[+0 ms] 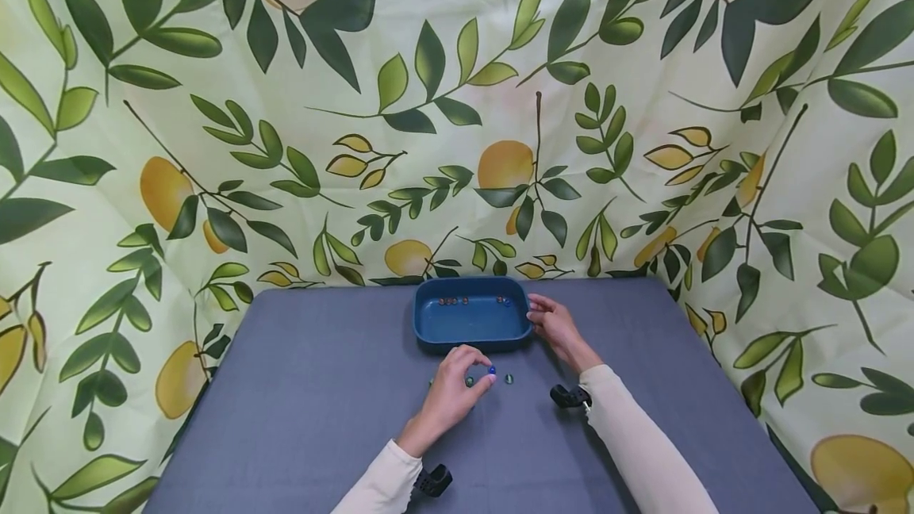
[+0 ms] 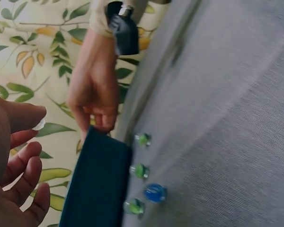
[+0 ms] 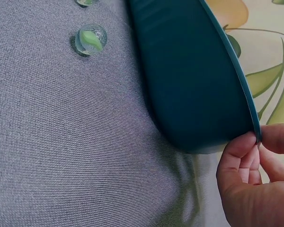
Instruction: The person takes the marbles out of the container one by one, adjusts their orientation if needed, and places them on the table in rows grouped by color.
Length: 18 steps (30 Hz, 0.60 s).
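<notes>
In the head view, my left hand (image 1: 450,387) pinches a small blue marble (image 1: 492,370) between thumb and index finger, in front of the tray. In the left wrist view only a pale glassy spot shows between those fingertips. My right hand (image 1: 558,329) grips the right end of a deep blue tray (image 1: 471,336) by its rim, thumb and fingers on either side. Beside the tray's near wall, clear marbles with green swirls, such as one green marble (image 3: 91,39), lie on the cloth. Among them sits another blue marble (image 2: 155,193), hidden by my left hand in the head view.
Inside the tray, several brownish marbles (image 1: 453,301) rest along the far side, with a few more at the right. A grey cloth (image 1: 321,403) covers the table. Behind it hangs a leaf-and-fruit patterned curtain (image 1: 457,149), close to the tray's back edge.
</notes>
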Each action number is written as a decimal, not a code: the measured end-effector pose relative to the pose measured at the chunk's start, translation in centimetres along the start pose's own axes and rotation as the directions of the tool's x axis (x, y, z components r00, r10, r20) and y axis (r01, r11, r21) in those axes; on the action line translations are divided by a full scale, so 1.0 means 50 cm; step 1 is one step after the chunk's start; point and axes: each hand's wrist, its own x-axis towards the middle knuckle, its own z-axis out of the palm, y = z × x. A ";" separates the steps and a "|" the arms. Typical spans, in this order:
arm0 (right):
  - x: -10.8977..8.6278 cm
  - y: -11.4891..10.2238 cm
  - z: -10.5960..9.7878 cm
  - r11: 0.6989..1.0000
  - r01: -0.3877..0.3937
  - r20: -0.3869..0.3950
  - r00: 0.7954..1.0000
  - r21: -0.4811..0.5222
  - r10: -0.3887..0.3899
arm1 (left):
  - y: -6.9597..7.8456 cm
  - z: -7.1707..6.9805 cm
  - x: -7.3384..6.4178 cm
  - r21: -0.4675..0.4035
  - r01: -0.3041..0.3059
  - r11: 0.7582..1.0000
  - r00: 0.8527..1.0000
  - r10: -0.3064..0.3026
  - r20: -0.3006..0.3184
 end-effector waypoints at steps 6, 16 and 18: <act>-0.001 -0.004 0.001 1.000 -0.004 -0.006 1.000 -0.001 0.004 | -0.010 0.009 -0.019 0.080 0.023 0.997 0.999 -0.025 0.024; -0.001 -0.003 0.004 1.000 -0.005 -0.007 1.000 0.017 0.005 | -0.027 0.031 -0.038 0.228 0.009 0.974 0.999 -0.017 0.034; 0.000 -0.002 0.004 1.000 -0.006 -0.007 1.000 0.017 0.006 | -0.030 0.034 -0.040 0.252 -0.011 0.968 0.999 0.001 0.041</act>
